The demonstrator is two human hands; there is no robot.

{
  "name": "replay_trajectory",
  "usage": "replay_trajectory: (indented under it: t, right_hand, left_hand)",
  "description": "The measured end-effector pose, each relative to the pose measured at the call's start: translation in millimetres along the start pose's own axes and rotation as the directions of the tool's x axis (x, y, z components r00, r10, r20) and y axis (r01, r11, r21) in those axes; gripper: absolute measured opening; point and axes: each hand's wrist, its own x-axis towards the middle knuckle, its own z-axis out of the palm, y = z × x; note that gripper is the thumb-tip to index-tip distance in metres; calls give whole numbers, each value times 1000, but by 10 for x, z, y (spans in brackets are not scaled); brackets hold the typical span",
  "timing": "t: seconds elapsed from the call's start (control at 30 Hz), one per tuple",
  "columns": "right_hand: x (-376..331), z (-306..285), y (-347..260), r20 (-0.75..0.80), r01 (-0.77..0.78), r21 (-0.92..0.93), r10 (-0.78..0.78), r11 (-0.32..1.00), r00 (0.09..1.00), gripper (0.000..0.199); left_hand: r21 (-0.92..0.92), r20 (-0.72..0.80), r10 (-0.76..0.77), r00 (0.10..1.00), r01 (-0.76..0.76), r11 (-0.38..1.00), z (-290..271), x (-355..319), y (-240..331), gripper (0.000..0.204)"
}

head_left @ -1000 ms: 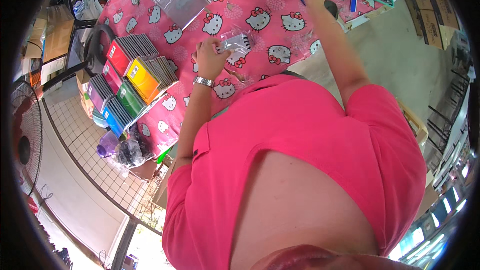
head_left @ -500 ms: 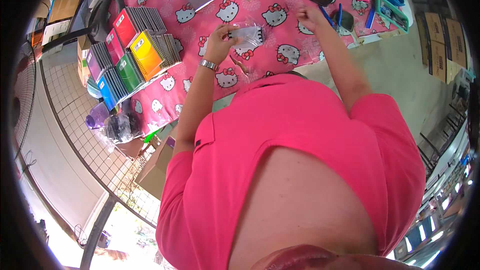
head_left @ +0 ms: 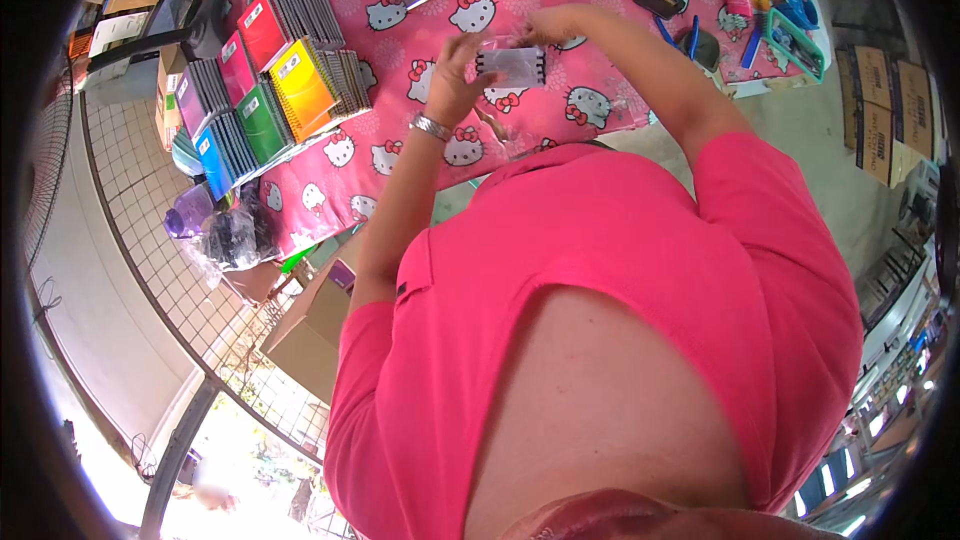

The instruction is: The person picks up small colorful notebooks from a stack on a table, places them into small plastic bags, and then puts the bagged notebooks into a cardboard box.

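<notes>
A spiral notepad [head_left: 514, 67] is clamped by fingers of the left hand [head_left: 456, 86]; at its far edge, whether the right hand [head_left: 552, 26] has fingers closed cannot be told.

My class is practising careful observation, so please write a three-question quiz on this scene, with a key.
1. Which is nearest the left hand?
A) tape dispenser
B) small white item with black edges
C) cardboard boxes

2. True or false: the metal watch is on the left wrist.

3. Fill in: the green notebooks sit between the yellow notebooks and the ____ notebooks.

Key: 1. B; 2. True; 3. blue
</notes>
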Motion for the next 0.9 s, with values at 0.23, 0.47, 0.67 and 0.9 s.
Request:
replay_trajectory:
  t: [0.23, 0.47, 0.67, 0.9]
  right_hand:
    - [-489, 399, -632, -515, 250, -480, -500, 841, 696, 67]
    - [-882, 320, -951, -540, 477, -24, -413, 879, 734, 78]
    - [-869, 523, -460, -455, 248, -61, -248, 967, 855, 82]
    - [-956, 360, -795, -623, 90, -141, -159, 986, 766, 51]
  left_hand:
    - [485, -27, 121, 992, -93, 870, -183, -580, 164, 39]
    - [-469, 423, -567, 706, 707, 529, 253, -1085, -459, 42]
    - [-604, 105, -353, 930, 341, 720, -71, -396, 90, 54]
    - [-132, 41, -308, 950, 311, 941, -110, -112, 340, 44]
